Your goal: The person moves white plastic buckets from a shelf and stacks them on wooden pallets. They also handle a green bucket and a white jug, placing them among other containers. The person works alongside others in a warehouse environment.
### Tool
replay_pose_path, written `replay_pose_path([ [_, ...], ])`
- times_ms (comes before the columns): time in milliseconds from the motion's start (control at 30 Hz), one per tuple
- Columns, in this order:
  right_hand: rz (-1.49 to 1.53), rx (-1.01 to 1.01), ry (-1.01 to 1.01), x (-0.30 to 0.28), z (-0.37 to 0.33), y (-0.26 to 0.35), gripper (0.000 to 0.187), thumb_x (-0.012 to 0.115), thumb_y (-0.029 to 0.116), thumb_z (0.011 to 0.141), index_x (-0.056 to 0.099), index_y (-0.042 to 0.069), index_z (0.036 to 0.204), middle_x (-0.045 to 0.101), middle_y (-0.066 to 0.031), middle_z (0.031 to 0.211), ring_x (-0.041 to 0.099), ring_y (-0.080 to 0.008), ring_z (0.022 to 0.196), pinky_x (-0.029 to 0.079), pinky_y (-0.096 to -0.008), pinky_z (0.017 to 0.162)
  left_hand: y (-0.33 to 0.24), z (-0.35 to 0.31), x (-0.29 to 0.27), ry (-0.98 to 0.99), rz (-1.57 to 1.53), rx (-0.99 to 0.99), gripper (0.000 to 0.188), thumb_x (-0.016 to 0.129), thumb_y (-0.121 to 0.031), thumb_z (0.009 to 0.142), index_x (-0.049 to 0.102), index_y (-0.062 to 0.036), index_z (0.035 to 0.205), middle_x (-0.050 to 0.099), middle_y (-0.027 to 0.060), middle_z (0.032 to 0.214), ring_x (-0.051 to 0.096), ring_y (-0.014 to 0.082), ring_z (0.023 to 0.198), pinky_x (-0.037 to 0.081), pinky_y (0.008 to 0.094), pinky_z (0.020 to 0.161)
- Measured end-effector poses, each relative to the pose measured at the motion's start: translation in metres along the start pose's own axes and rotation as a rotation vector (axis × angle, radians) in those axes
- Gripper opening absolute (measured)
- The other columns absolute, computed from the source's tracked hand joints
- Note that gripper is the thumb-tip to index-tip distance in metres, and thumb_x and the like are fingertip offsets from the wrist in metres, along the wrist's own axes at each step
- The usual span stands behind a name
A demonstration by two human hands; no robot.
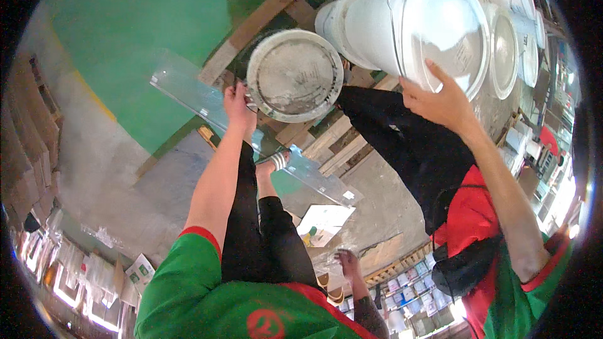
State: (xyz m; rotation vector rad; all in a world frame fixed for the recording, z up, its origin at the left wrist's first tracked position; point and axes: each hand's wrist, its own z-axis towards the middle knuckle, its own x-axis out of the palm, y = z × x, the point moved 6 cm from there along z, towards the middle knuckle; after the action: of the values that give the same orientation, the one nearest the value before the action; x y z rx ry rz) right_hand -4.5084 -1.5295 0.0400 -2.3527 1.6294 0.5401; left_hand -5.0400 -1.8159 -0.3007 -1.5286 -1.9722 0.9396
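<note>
My left hand (239, 107) is closed on the handle at the left side of a round bucket (295, 75), whose dirty grey lid faces up. The bucket is over wooden pallet slats. My right hand is not to be made out. At the right, a co-worker's hand (443, 97), from a green sleeve with red trim, rests on the rim of a large white bucket (370, 28). That bucket leans toward me with its shiny lid (446, 31) showing and its wire handle raised.
More white buckets (502, 50) stand packed behind, at the upper right. A clear plastic strip (207, 103) lies across the floor beside the pallet (330, 141). A white sheet (326, 223) lies near my legs. Cardboard (28, 132) is stacked at the left. The co-worker's black trousers (402, 138) are close by.
</note>
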Motion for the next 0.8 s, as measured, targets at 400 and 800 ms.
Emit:
replay_pose_path([
  [400,0.543,-0.509,0.035,-0.063,0.217,0.520,0.041,0.056,0.028,0.098,0.053,-0.001,0.126,0.063,-0.0134,0.110,0.059,-0.0220,0.104,0.045,-0.0332,0.089,-0.079,-0.166,0.085,0.314,0.192,0.084,0.030,0.059,-0.023,0.097,0.057,0.0002,0.116,0.065,0.0161,0.104,0.064,0.0235,0.103,0.048,0.0345,0.090],
  [800,0.380,-0.323,-0.146,-0.012,0.193,0.392,0.026,0.058,0.029,0.097,0.056,0.004,0.090,0.048,0.0015,0.071,0.043,-0.0076,0.064,0.037,-0.0272,0.057,-0.100,-0.124,0.023,0.358,0.817,0.054,0.065,0.071,-0.022,0.085,0.040,0.0023,0.136,0.046,0.0273,0.130,0.052,0.0447,0.117,0.046,0.0472,0.097],
])
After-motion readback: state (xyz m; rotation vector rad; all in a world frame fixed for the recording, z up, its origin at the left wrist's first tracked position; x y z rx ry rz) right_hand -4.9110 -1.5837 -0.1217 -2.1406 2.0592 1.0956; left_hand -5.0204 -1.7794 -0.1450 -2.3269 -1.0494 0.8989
